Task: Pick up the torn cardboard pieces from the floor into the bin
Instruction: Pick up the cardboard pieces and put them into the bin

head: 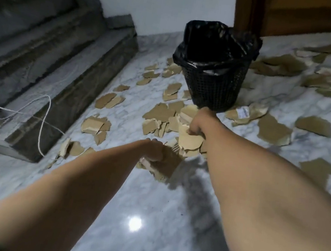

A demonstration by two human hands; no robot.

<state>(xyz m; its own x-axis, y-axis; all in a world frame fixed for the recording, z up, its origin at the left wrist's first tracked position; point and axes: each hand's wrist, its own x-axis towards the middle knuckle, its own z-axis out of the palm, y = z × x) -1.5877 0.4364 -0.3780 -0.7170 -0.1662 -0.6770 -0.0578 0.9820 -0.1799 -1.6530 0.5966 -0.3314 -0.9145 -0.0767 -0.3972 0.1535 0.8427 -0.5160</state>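
Your bin [215, 85] stands on the floor [150, 197] straight ahead of you. Behind it: wall [156, 0] to the left, door [303, 15] to the right. Steps [39, 78] run along your left, a cord [42, 127] trailing over the lowest one. Pieces [160, 111] lie left, right and in front of the bin. Your right hand [199, 121] is just before the bin, your left hand [154, 151] nearer you and leftward; both grip pieces.

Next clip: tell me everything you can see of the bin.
The bin is a black plastic lattice basket, narrowing toward its base, standing upright on the marble floor. A black bag liner drapes over its rim, rumpled higher at the back. Its inside is too dark to read. Torn cardboard pieces lie close around its base.
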